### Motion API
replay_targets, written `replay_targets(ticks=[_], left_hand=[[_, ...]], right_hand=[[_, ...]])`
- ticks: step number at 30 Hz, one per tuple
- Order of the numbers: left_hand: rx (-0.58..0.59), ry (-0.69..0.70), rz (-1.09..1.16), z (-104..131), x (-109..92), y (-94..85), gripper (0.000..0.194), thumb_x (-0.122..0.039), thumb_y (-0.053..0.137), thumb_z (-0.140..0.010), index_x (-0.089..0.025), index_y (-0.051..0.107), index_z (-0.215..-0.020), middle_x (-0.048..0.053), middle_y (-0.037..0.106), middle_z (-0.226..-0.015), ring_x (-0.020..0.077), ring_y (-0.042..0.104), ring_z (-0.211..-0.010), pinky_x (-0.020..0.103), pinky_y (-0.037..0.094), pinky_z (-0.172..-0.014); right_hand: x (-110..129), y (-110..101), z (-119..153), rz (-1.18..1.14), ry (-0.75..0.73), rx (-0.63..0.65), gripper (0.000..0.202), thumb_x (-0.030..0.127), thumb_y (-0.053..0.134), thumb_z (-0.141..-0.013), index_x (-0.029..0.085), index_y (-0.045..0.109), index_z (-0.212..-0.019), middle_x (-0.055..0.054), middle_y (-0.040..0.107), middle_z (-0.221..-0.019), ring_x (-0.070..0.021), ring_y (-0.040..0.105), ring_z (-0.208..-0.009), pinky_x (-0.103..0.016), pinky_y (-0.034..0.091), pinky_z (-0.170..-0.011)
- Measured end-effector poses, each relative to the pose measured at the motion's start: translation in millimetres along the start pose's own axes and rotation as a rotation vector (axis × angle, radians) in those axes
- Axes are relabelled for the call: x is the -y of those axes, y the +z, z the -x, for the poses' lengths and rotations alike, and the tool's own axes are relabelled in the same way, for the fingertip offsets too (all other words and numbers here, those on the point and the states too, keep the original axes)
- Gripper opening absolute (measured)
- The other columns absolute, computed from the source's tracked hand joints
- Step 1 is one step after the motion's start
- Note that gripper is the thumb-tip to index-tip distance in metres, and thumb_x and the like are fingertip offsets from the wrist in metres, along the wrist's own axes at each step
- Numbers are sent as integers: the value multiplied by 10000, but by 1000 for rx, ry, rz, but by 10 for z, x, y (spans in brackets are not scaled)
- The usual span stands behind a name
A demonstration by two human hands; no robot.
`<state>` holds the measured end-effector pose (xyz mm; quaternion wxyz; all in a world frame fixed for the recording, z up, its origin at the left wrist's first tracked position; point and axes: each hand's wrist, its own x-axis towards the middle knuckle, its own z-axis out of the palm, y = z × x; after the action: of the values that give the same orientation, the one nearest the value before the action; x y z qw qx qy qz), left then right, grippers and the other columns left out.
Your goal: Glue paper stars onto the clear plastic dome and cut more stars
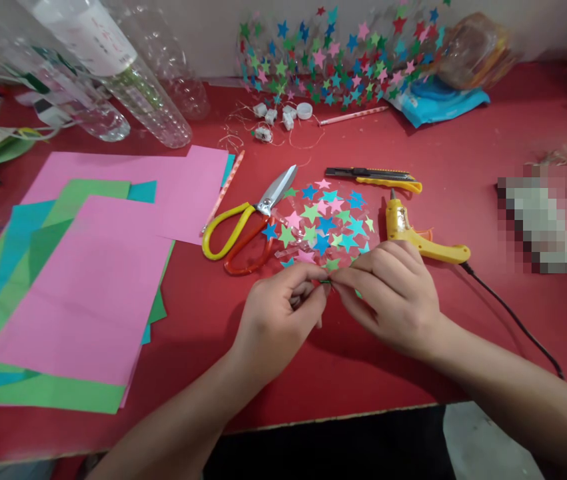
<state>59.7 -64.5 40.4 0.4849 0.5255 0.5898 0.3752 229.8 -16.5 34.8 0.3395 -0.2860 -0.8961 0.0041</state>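
My left hand (283, 313) and my right hand (396, 290) meet at the fingertips over the red table. Between them they pinch a small green paper piece (326, 281), mostly hidden by the fingers. Just beyond lies a clear plastic piece covered with pink, blue and green stars (324, 225). Scissors (250, 230) with one yellow and one red handle rest to its left, blades partly apart. On the right is a yellow glue gun (416, 237), its nozzle pointing away from me. A yellow utility knife (376, 177) lies behind the stars.
Pink, green and blue paper sheets (83, 287) overlap on the left. Plastic bottles (148, 93) stand at the back left. Small string lights (268, 117), a patterned pencil (356, 116), star-covered clear plastic (333, 57) and a blue packet (436, 100) sit along the back. The glue gun's cord (513, 313) trails right.
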Motion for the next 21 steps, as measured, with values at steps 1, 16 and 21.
replay_targets(ticks=[1, 16, 21], left_hand=[[0, -6, 15, 0, -3, -4, 128, -155, 536, -840, -179, 653, -885, -93, 543, -468, 36, 444, -372, 139, 347, -392], [-10, -28, 35, -49, -11, -52, 76, -218, 573, -870, -194, 617, -813, -89, 551, -470, 33, 428, -360, 147, 356, -397], [-78, -17, 28, -86, 12, -45, 111, -216, 578, -860, -193, 633, -766, -94, 489, -443, 33, 405, -357, 157, 333, -390]], right_hand=[[-2, -5, 1, 2, -3, -5, 71, 106, 640, -854, 165, 666, -825, -26, 640, -716, -161, 534, -649, -341, 419, -630], [-86, -125, 5, 38, -25, -68, 92, 124, 657, -842, 183, 634, -908, -28, 646, -761, -163, 554, -672, -342, 426, -629], [-131, -162, -9, 78, -18, -99, 79, 129, 645, -858, 195, 624, -895, -27, 643, -764, -160, 554, -676, -338, 416, -630]])
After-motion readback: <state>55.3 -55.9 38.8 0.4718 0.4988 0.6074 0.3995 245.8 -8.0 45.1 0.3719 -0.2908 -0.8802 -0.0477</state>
